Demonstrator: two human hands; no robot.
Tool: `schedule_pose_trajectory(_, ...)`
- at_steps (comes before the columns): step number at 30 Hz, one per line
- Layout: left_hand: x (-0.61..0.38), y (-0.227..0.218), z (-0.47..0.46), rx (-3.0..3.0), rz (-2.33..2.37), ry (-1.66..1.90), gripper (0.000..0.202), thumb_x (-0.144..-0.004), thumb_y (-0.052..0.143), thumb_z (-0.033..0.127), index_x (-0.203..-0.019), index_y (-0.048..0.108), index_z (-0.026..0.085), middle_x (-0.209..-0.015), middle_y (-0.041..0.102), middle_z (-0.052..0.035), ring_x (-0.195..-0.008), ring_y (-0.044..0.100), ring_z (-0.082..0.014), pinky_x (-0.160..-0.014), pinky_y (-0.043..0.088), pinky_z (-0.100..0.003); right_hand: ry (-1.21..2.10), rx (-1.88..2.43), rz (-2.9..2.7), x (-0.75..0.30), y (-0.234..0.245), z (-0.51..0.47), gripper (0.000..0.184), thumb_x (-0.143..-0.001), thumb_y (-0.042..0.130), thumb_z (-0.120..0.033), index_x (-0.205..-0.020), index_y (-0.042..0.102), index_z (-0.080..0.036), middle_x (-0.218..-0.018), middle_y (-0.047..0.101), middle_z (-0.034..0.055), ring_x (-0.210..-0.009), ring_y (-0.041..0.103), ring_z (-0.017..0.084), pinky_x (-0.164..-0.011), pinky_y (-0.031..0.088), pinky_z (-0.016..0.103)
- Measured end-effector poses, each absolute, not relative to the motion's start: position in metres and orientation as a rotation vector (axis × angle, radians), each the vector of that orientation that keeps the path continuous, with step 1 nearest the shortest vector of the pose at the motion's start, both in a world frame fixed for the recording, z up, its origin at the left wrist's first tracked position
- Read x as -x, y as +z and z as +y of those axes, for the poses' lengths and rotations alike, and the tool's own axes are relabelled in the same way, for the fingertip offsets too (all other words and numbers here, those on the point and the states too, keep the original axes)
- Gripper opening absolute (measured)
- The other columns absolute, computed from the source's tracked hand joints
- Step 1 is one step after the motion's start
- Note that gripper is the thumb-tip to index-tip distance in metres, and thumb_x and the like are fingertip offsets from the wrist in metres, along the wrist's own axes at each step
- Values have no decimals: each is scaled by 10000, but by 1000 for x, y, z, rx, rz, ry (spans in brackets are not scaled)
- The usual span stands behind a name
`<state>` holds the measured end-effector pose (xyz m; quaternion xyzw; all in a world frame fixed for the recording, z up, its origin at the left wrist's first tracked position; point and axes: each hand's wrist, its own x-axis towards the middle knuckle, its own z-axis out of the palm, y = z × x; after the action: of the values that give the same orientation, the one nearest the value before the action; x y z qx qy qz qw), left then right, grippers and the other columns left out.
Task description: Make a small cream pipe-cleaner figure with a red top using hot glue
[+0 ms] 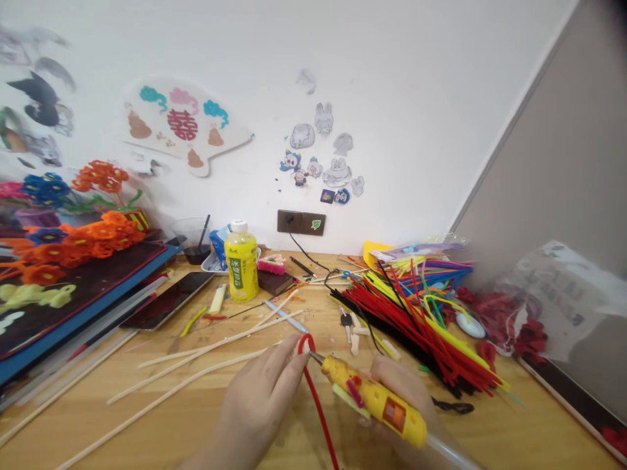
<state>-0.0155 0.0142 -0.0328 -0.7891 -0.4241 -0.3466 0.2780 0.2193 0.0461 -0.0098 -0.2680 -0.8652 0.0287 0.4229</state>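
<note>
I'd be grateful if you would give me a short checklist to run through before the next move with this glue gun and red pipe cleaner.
1. Red pipe cleaner gripped in the left hand: ok, its bent loop stands above the fingers.
2. Yellow hot glue gun gripped in the right hand: ok.
3. Metal nozzle aimed at the loop: ok, its tip is right beside it.
4. Left fingertips clear of the nozzle: not ok, they sit very close.
5. Clear glue stick in the gun's rear: ok.
6. Glue on the loop: cannot tell, too small to see.
</note>
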Motion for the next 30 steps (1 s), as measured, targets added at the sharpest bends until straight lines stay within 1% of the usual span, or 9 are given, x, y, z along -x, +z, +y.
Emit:
schedule_pose_trajectory(5,11,-25,14,2107,-1226,-960,287,-855,498,161,-1141,513,153,-1006,711,-148,-861,682,-218,-678,552,-293,28,678,-2200,-220,-11,48,383,-896,397,-418,-584,450,-201,-499,429,-35,-428,384,99,-403,265,229)
schedule_pose_trajectory(8,9,-19,14,2080,-1272,-993,261,-867,475,182,-1125,515,185,-983,723,-119,-834,696,-203,-664,558,-273,-23,688,-2205,-220,-14,48,387,-895,388,-396,-565,437,-200,-487,427,-34,-422,398,102,-409,264,233)
schedule_pose_trajectory(13,10,-22,15,2066,-1234,-1003,235,-851,488,163,-1081,532,177,-1009,717,-140,-858,695,-217,-676,560,-292,-77,820,-2236,-223,-21,52,312,-878,403,-340,-609,466,-195,-539,480,-15,-482,464,121,-460,294,239)
schedule_pose_trajectory(16,11,-24,18,2028,-1256,-1058,164,-846,499,173,-999,556,182,-970,727,-136,-834,703,-215,-656,565,-288,-148,914,-2301,-224,-26,59,228,-848,432,-250,-637,495,-190,-568,526,0,-517,510,138,-479,317,241)
schedule_pose_trajectory(19,10,-25,20,2014,-1296,-1138,94,-847,498,191,-914,564,186,-926,734,-126,-802,712,-207,-636,569,-273,-175,1112,-2341,-222,-30,67,66,-770,497,-147,-733,543,-177,-682,596,38,-618,562,181,-540,373,261)
schedule_pose_trajectory(22,8,-22,21,2045,-1317,-1180,91,-848,488,187,-914,551,188,-939,727,-122,-815,709,-202,-647,569,-268,-59,1268,-2349,-219,-30,72,145,-706,515,-71,-814,550,-162,-828,614,83,-744,575,223,-639,428,310)
schedule_pose_trajectory(25,5,-17,18,2113,-1301,-1235,92,-851,469,171,-914,530,198,-924,722,-112,-815,705,-191,-657,569,-263,222,1250,-2339,-221,-27,72,291,-650,529,-39,-917,535,-154,-963,589,108,-882,561,240,-759,448,352)
schedule_pose_trajectory(28,1,-11,13,2222,-1288,-1347,91,-854,439,174,-892,505,224,-856,719,-77,-792,704,-175,-659,571,-250,509,1134,-2321,-225,-22,69,542,-551,508,13,-1056,504,-183,-1112,529,102,-1045,500,243,-885,412,366)
schedule_pose_trajectory(30,-2,-9,10,2280,-1291,-1402,95,-847,439,177,-900,491,236,-850,712,-67,-798,700,-172,-666,571,-245,607,1056,-2300,-225,-17,67,582,-539,477,31,-1069,515,-205,-1133,519,82,-1095,468,234,-931,379,369)
